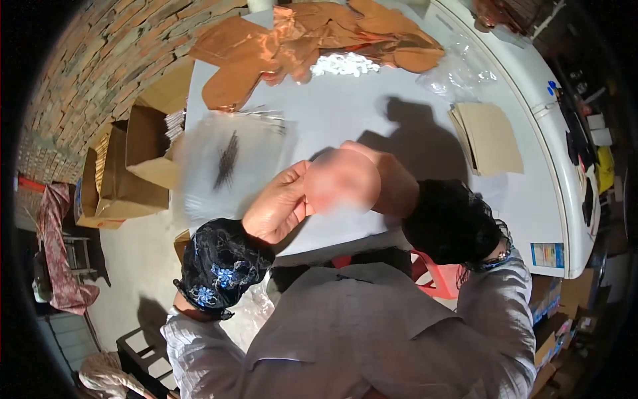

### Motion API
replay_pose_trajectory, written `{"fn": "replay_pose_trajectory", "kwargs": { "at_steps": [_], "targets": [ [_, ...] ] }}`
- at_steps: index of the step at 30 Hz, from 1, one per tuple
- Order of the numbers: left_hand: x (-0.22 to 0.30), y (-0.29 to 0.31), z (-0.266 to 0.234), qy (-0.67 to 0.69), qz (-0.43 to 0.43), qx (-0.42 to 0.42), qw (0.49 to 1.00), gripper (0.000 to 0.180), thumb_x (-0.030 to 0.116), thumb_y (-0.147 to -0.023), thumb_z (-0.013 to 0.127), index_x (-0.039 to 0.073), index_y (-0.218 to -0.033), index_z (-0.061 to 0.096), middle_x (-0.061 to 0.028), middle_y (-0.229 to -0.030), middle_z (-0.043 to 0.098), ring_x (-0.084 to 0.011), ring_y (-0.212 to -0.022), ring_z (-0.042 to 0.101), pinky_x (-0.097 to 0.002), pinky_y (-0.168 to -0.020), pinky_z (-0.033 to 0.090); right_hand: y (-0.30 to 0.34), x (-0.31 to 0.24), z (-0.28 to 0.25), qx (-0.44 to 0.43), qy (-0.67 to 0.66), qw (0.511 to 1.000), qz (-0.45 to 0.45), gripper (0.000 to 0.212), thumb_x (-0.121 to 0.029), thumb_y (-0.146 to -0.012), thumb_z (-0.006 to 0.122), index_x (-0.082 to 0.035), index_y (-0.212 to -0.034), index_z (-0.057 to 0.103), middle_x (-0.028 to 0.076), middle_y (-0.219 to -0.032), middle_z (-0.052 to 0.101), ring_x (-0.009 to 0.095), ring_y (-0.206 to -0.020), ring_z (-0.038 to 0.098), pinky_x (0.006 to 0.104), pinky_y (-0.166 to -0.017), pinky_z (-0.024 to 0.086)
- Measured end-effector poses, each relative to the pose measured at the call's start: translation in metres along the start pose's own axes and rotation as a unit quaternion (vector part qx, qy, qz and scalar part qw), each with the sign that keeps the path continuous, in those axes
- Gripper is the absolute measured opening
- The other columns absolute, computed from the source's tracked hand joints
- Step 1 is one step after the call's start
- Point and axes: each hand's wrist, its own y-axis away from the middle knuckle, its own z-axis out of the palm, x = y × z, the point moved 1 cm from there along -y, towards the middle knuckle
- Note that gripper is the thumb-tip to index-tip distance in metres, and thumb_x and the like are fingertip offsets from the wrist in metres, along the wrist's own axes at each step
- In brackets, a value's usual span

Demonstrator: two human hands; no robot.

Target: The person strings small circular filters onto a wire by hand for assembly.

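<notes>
My left hand [276,206] and my right hand [397,183] meet over the near middle of the white table [325,120]. The left thumb and fingers are pinched together. My right hand looks closed, with its fingertips lost in a round blurred patch. That patch also hides whatever lies between the hands, so I cannot name it. Left of my left hand is a stack of clear plastic bags [199,149]. A bundle of thin dark strands [226,159] rests on the bags. Black lace cuffs with blue flowers cover my wrists.
Shiny orange wrapping [292,46] spreads across the table's far side, beside a pile of small white pieces [344,64]. Brown card sheets [490,138] lie at the right, near crumpled clear plastic [458,73]. Open cardboard boxes [143,159] stand left of the table. A red stool [435,274] shows below.
</notes>
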Motion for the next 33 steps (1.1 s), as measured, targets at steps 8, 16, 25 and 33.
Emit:
{"fn": "replay_pose_trajectory", "kwargs": {
  "at_steps": [8, 16, 25, 33],
  "targets": [
    [0.014, -0.025, 0.003, -0.596, 0.334, 0.048, 0.728, 0.008, 0.006, -0.087, 0.058, 0.005, -0.092, 0.051, -0.0064, -0.084, 0.054, -0.0228, -0.079, 0.056, -0.0295, -0.074, 0.047, -0.009, 0.037, -0.003, -0.043, -0.354, 0.884, 0.301, 0.010, -0.009, -0.087, 0.059, 0.001, -0.088, 0.057, 0.002, -0.078, 0.058, 0.010, -0.070, 0.057, 0.0240, -0.066, 0.048],
    [0.062, -0.085, -0.022, -0.789, 0.455, -0.089, 0.404, 0.026, 0.009, -0.075, 0.053, 0.008, -0.101, 0.053, -0.0049, -0.098, 0.054, -0.0231, -0.094, 0.054, -0.0339, -0.084, 0.046, -0.029, 0.114, 0.002, -0.051, -0.400, 0.800, 0.445, 0.011, -0.014, -0.087, 0.052, -0.005, -0.090, 0.058, -0.001, -0.074, 0.054, 0.008, -0.066, 0.050, 0.0221, -0.061, 0.042],
    [0.077, -0.086, -0.042, -0.676, 0.404, 0.167, 0.593, 0.036, 0.010, -0.088, 0.058, 0.004, -0.123, 0.049, -0.0163, -0.115, 0.057, -0.0341, -0.108, 0.054, -0.0382, -0.091, 0.044, -0.110, 0.264, 0.003, 0.253, 0.173, 0.945, 0.116, 0.005, -0.008, -0.076, 0.063, -0.005, -0.076, 0.059, 0.008, -0.070, 0.060, 0.022, -0.062, 0.060, 0.0327, -0.058, 0.048],
    [0.058, 0.006, -0.069, -0.636, 0.377, 0.260, 0.621, 0.035, 0.005, -0.088, 0.057, 0.003, -0.122, 0.050, -0.0144, -0.112, 0.060, -0.0310, -0.103, 0.058, -0.0360, -0.089, 0.046, -0.106, 0.274, 0.018, 0.221, 0.312, 0.921, 0.075, 0.007, -0.008, -0.073, 0.063, -0.007, -0.080, 0.060, 0.012, -0.072, 0.059, 0.030, -0.068, 0.059, 0.0392, -0.062, 0.048]
  ]
}}
